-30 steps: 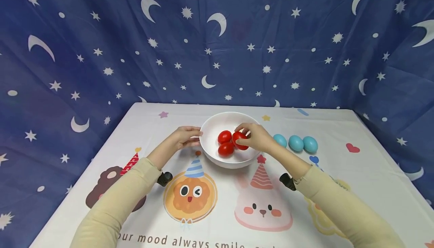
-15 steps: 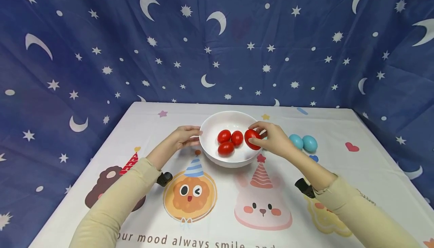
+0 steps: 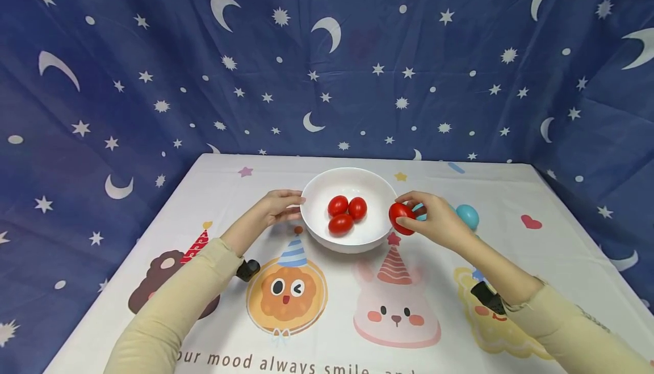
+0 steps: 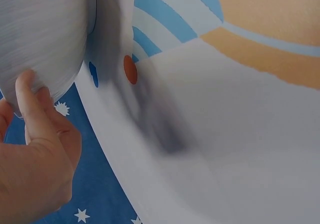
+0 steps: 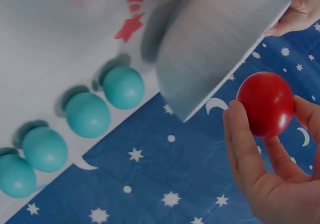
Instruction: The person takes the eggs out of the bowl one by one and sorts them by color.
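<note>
My right hand (image 3: 436, 221) pinches a glossy red egg (image 3: 401, 218) between thumb and fingers, just outside the right rim of a white bowl (image 3: 375, 229). In the right wrist view the held red egg (image 5: 266, 104) sits at the fingertips, raised above the table. My left hand (image 3: 278, 206) holds the bowl by its left rim; the left wrist view shows that hand (image 4: 42, 139) with fingers against the bowl's outer wall (image 4: 42, 39). Inside the bowl lie three red eggs: an upper left egg (image 3: 338, 205), a right egg (image 3: 357, 208) and a lower egg (image 3: 340, 225).
Several turquoise eggs stand in a row right of the bowl, including a nearer egg (image 5: 123, 87) and another egg (image 5: 45, 149); my right hand hides most of them in the head view. A white cartoon-printed tablecloth (image 3: 317, 311) covers the table. Behind hangs a blue star-patterned curtain (image 3: 357, 107).
My right hand has lifted the red egg out of the bowl and carried it rightward past the rim. Three red eggs stay in the bowl. My left hand keeps its place on the rim.
</note>
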The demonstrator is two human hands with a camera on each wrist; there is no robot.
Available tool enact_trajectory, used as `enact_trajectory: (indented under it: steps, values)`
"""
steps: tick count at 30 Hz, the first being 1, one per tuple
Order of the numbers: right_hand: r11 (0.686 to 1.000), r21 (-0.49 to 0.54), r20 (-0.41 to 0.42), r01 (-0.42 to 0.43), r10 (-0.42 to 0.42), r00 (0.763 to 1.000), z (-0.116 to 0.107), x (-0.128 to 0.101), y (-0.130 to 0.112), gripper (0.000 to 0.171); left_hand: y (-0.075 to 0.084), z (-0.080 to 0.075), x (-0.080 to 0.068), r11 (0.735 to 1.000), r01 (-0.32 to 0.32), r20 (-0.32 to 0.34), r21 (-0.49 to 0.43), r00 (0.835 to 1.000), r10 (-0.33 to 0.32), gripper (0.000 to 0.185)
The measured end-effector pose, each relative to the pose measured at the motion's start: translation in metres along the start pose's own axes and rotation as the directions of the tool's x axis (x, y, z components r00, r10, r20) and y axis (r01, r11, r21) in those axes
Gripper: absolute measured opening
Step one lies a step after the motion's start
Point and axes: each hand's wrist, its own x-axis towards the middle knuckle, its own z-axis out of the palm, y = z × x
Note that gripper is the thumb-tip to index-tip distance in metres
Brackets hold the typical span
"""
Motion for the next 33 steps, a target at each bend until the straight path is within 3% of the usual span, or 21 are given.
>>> enact_trajectory:
  steps: [15,25,33]
  values:
    - [0.999,-0.006,-0.038,-0.035,0.035,0.999,0.006,-0.013,0.031,0.036,0.002,0.002,-0.002,1.0,0.001,0.006,0.013,1.0,-0.001,0.05]
    - [0.999,0.032,-0.026,-0.034,0.035,0.999,0.022,-0.005,0.053,0.036,0.001,0.0,-0.005,1.0,-0.001,0.003,0.007,1.0,0.001,0.049]
    - [0.999,-0.001,-0.018,-0.051,0.051,0.999,0.037,0.0,0.066,0.033,0.0,0.0,-0.002,1.0,-0.002,-0.008,0.006,1.0,0.002,0.048]
